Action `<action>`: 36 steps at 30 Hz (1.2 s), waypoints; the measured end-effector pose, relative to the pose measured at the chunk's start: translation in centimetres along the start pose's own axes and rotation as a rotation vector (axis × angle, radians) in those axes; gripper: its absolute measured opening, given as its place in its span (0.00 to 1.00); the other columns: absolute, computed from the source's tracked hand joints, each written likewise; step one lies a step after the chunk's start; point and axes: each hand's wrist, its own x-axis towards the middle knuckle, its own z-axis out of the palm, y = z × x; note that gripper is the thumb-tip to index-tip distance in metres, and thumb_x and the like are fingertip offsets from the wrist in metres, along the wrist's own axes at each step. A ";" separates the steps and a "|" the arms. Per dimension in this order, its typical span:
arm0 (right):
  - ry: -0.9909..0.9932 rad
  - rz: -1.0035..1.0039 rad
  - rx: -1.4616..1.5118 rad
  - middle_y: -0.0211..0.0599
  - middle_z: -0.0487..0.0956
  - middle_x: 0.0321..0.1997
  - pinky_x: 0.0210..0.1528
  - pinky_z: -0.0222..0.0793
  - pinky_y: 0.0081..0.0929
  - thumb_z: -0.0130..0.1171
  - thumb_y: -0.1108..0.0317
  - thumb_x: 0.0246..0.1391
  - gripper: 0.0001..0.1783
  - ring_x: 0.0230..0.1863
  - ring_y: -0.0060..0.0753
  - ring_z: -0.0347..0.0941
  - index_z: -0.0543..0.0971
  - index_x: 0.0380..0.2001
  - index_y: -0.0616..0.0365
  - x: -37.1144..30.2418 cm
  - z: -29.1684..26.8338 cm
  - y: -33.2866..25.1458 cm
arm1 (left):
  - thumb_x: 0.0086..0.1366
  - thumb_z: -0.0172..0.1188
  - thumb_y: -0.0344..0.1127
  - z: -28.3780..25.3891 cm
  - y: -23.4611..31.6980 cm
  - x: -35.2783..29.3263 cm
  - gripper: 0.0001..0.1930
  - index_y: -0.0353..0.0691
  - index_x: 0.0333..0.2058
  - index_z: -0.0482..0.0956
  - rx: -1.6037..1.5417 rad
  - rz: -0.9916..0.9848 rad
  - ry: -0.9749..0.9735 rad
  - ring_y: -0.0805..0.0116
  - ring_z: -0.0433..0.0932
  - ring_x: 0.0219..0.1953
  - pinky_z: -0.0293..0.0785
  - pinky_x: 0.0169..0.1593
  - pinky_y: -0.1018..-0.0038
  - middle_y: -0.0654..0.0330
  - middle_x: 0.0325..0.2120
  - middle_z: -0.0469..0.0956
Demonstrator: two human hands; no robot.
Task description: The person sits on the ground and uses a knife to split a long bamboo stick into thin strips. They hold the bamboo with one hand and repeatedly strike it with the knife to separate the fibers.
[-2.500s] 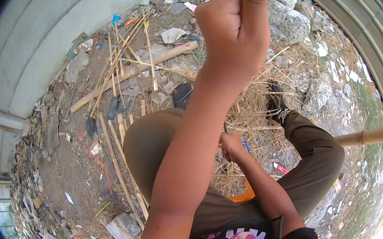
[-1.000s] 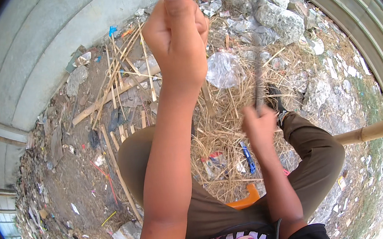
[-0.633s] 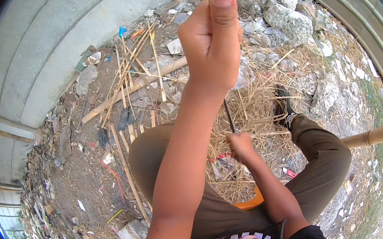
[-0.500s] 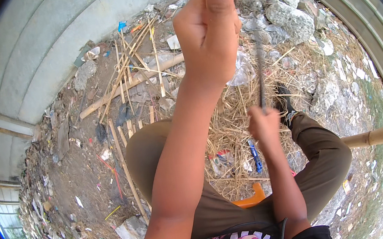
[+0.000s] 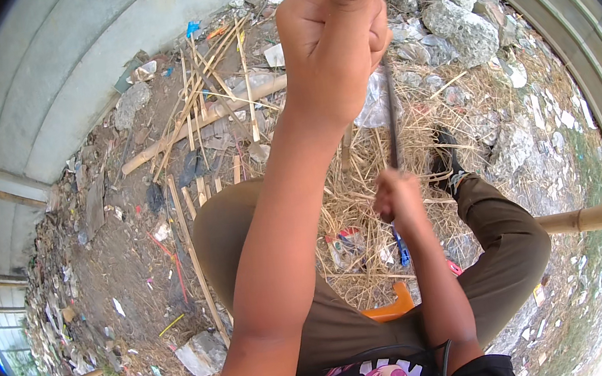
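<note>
My left hand (image 5: 335, 48) is raised at the top centre, closed with the thumb pointing up. Only a sliver of the tan bamboo strip in its grip shows beside the thumb at the upper edge; the rest is out of view. Lower and to the right, my right hand (image 5: 400, 202) is wrapped round the handle of a long, thin, dark-bladed knife (image 5: 390, 113). Its blade points upward, and the upper end reaches close to my left hand's right side. Dry bamboo shavings (image 5: 349, 212) cover the ground between my legs.
Bamboo strips (image 5: 208, 71) lie across a bamboo pole (image 5: 181, 133) at the upper left. A blue tool (image 5: 401, 249) and an orange curved piece (image 5: 390, 305) lie near my lap. Concrete lumps (image 5: 460, 27) sit upper right; a bamboo pole (image 5: 594, 216) juts in at right.
My right hand and the knife have moved slightly left, and the blade now stands nearer my left hand. My left hand has shifted a little to the right.
</note>
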 end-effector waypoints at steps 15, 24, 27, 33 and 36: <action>0.118 -0.162 -0.114 0.25 0.65 0.11 0.14 0.52 0.22 0.56 0.71 0.54 0.11 0.11 0.18 0.59 0.70 0.19 0.55 -0.2 -0.1 -0.1 | 0.76 0.43 0.56 1.1 0.3 -0.2 0.29 0.49 0.16 0.61 0.125 0.051 0.151 0.82 0.53 0.10 0.47 0.12 0.79 0.73 0.09 0.58; 0.075 0.036 -0.100 0.25 0.64 0.10 0.10 0.50 0.28 0.57 0.67 0.54 0.16 0.07 0.21 0.57 0.67 0.15 0.56 2.2 0.7 8.9 | 0.77 0.44 0.53 1.0 -1.7 0.4 0.27 0.49 0.17 0.60 0.209 0.170 0.102 0.83 0.52 0.10 0.47 0.12 0.79 0.72 0.09 0.56; -0.012 0.035 0.048 0.24 0.62 0.10 0.10 0.44 0.24 0.55 0.70 0.59 0.16 0.08 0.16 0.52 0.68 0.17 0.53 0.2 0.5 2.7 | 0.76 0.43 0.56 0.8 0.3 0.5 0.28 0.50 0.18 0.59 0.199 0.013 0.288 0.82 0.51 0.10 0.47 0.12 0.80 0.72 0.10 0.55; 0.103 -0.861 0.278 0.23 0.59 0.11 0.15 0.50 0.20 0.48 0.73 0.62 0.18 0.11 0.16 0.53 0.61 0.17 0.50 -2.4 2.8 -1.3 | 0.75 0.45 0.57 1.0 0.9 0.1 0.27 0.49 0.18 0.59 0.274 0.005 0.378 0.82 0.51 0.10 0.48 0.12 0.80 0.72 0.11 0.55; -0.334 0.427 0.340 0.26 0.63 0.10 0.13 0.51 0.25 0.52 0.71 0.56 0.16 0.10 0.19 0.57 0.64 0.15 0.51 1.0 1.8 6.5 | 0.75 0.46 0.57 -0.6 -0.9 -0.1 0.27 0.49 0.18 0.59 0.291 0.167 0.251 0.82 0.51 0.11 0.49 0.12 0.80 0.72 0.11 0.56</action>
